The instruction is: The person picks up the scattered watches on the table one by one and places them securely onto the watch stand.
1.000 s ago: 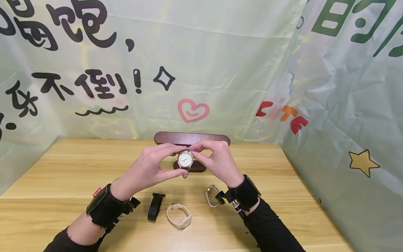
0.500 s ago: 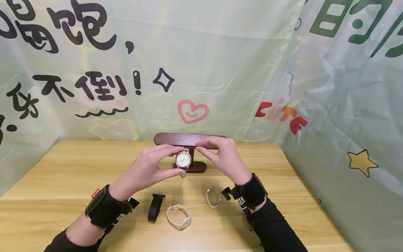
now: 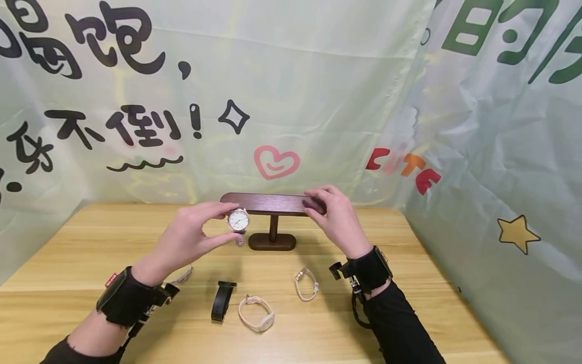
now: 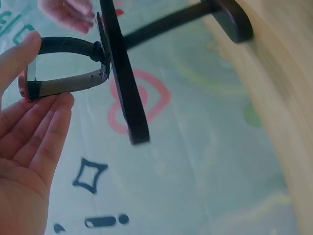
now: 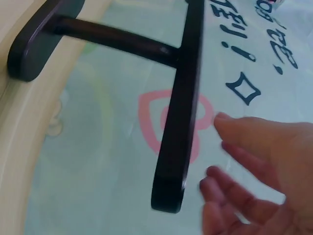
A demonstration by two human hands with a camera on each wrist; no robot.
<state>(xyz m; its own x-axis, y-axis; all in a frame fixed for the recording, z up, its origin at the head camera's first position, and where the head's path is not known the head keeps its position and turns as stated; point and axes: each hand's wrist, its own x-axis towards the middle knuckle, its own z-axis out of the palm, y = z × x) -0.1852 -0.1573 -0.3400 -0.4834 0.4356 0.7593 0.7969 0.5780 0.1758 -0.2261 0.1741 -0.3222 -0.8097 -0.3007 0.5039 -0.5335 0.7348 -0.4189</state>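
A: What do the fingers of your left hand have?

B: They're grasping a round, white-faced watch. Your thumb presses one edge of its case and your fingers press the opposite edge, parted about as wide as the case itself. You have the face turned toward you.

A: And where are you holding it?

B: Up off the worktop, in front of the left part of the bar of a dark brown display stand. From your left wrist you see its strap forming a loop, with the far end right by the bar. I can't tell whether it touches.

A: What about your right hand?

B: Released. You have its fingers half bent, with a clear gap to the thumb and nothing between them. In the head view they overlap the right end of the bar; your right wrist view shows a narrow space between fingertips and wood, so you're just beside it.

A: What lies closer to you?

B: A black watch, then a cream watch on its side just to its right. Farther right you have a pale band with gold-coloured details. A silvery item shows partly behind your left wrist.
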